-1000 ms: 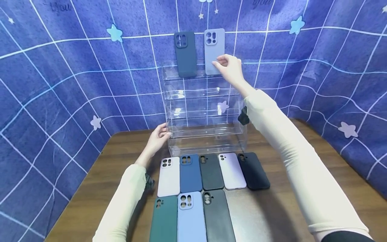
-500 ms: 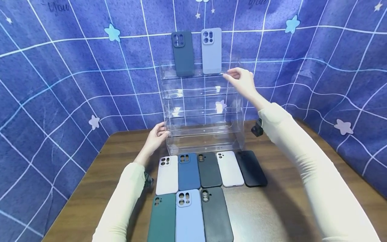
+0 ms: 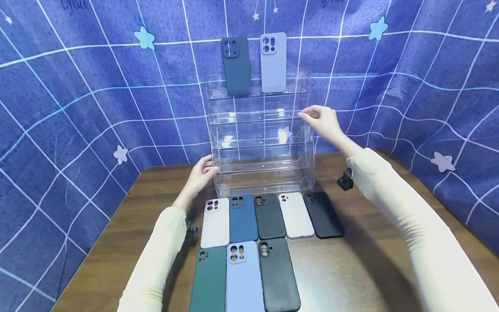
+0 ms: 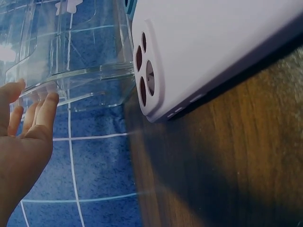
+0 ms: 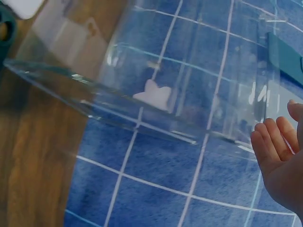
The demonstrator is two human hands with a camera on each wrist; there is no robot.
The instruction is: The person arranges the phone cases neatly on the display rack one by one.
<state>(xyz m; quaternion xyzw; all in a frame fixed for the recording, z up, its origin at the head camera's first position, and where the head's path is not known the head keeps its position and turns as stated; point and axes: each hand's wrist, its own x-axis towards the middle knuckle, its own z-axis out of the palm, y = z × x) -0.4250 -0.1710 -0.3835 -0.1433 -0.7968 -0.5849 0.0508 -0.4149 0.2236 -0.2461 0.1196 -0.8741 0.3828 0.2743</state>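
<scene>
A clear plastic tiered display rack (image 3: 261, 141) stands on the table. My left hand (image 3: 200, 177) grips its left side edge, with thumb and fingers on either side of the clear panel in the left wrist view. A dark blue phone case (image 3: 238, 71) and a light lavender-blue phone case (image 3: 273, 67) lean upright on the top tier. My right hand (image 3: 324, 123) is at the rack's right edge, around the second tier. Its fingers are loosely bent and hold nothing; the right wrist view shows the fingertips close by the clear side panel.
Phone cases lie in two rows before the rack: white (image 3: 215, 225), blue (image 3: 244, 221), dark grey (image 3: 270, 219), pale lilac (image 3: 297, 216) and black (image 3: 325, 216) behind; green (image 3: 208, 281), light blue (image 3: 245, 281) and black-grey (image 3: 278, 277) in front. A blue patterned cloth (image 3: 78, 143) surrounds the wooden table (image 3: 366, 260).
My right hand has come away from the lavender-blue case, moving down and right along the rack's right edge. The left hand keeps its place on the rack.
</scene>
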